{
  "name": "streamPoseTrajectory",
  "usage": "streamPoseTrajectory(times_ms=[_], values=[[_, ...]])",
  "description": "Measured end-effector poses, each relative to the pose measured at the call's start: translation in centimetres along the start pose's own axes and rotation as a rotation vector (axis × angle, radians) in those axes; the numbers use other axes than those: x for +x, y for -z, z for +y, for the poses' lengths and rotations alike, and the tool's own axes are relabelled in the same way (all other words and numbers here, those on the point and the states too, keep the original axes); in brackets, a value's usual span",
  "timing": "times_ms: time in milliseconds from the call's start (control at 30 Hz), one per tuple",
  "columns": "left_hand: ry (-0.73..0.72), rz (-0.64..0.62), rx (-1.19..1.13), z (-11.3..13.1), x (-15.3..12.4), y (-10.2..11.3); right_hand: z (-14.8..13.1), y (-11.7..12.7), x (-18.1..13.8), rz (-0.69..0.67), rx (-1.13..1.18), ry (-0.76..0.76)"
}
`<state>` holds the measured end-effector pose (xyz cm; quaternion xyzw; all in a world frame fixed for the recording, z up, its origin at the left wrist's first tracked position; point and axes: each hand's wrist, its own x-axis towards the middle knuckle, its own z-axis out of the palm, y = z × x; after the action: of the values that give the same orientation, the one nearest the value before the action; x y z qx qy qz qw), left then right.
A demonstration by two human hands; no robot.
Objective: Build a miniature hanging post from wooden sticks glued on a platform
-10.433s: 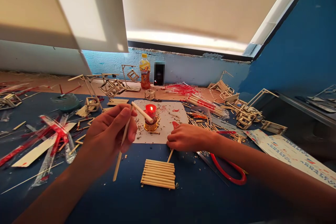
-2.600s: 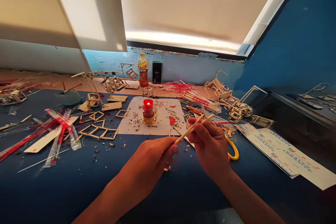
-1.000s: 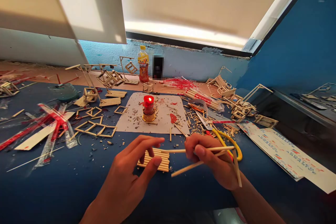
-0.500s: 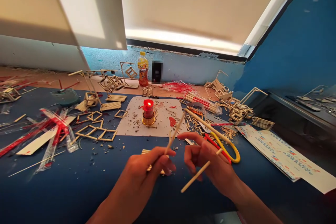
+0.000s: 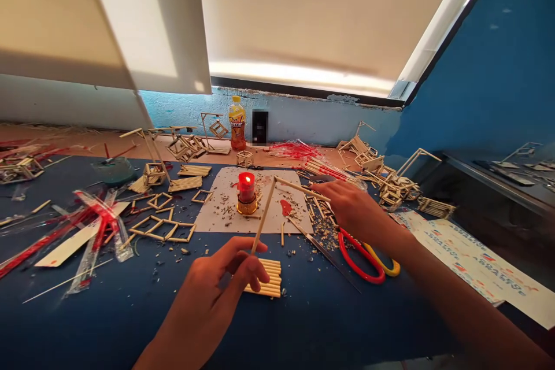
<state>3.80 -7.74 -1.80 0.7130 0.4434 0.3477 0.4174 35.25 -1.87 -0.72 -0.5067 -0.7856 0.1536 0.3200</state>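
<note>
The left hand (image 5: 219, 286) has its thumb and fingers pinched together on a stick (image 5: 263, 217), which leans up and away from the grip. At its top it meets a second stick (image 5: 301, 189) — the two form a corner — and that one slopes off to the right of the grip, its far end at the right hand (image 5: 349, 202). The right hand reaches well out, palm down, past the grip; whether its fingers are closed on anything I cannot tell.

Just under the pinching fingers, partly hidden by them, lies a raft (image 5: 271, 283) of sticks on the blue table (image 5: 130, 324). Straight beyond the grip a lit red candle (image 5: 247, 191) stands on a pale board (image 5: 210, 222) strewn with scraps; the corner of the sticks shows to the candle's right.

To the right of the grip lie a thin strip (image 5: 324, 252) and scissors (image 5: 367, 251) with red and yellow handles — these below the right wrist. Left of the grip and farther off lie flat frames (image 5: 163, 237); well beyond it, a bottle (image 5: 237, 127) stands upright near the wall.
</note>
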Motion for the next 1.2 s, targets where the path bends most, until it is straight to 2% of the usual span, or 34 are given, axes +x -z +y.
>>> streamPoseTrajectory(times_ms=[100,133,233,367,433,500,567,667,833,1000,1200], values=[[0.011,-0.045,0.002,-0.1,-0.4,-0.2,-3.4,0.0,-1.0,0.131,0.176,0.002],[-0.004,-0.068,-0.002,-0.2,-0.6,-0.2,-4.8,0.1,-1.3,0.153,0.346,0.007],[-0.034,-0.161,-0.009,-0.3,-1.6,-0.4,-8.4,0.2,-2.3,0.078,0.634,-0.019],[0.018,-0.234,-0.061,-0.1,-2.5,-0.7,-10.7,-0.7,-3.5,0.062,0.687,-0.123],[0.039,-0.222,-0.285,0.3,-2.2,-1.0,-11.0,-1.4,-4.2,0.032,0.729,-0.158],[0.052,-0.237,-0.615,0.9,-1.5,-1.3,-11.2,-2.1,-5.0,-0.016,0.76,-0.178],[0.063,-0.313,-0.903,1.3,-0.6,-1.8,-11.2,-2.9,-5.7,-0.038,0.758,-0.199],[0.079,-0.417,-1.15,1.2,0.3,-2.5,-11.2,-3.7,-6.2,-0.043,0.761,-0.232],[0.155,-0.527,-1.35,0.1,0.6,-3.1,-11.3,-4.0,-6.2,-0.101,0.92,-0.335],[0.25,-0.627,-1.466,-0.8,-0.3,-3.8,-11.6,-4.5,-7.2,-0.133,0.962,-0.356],[0.391,-0.52,-1.408,-1.6,-3.0,-4.8,-10.3,-7.1,-10.1,-0.311,0.947,-0.375]])
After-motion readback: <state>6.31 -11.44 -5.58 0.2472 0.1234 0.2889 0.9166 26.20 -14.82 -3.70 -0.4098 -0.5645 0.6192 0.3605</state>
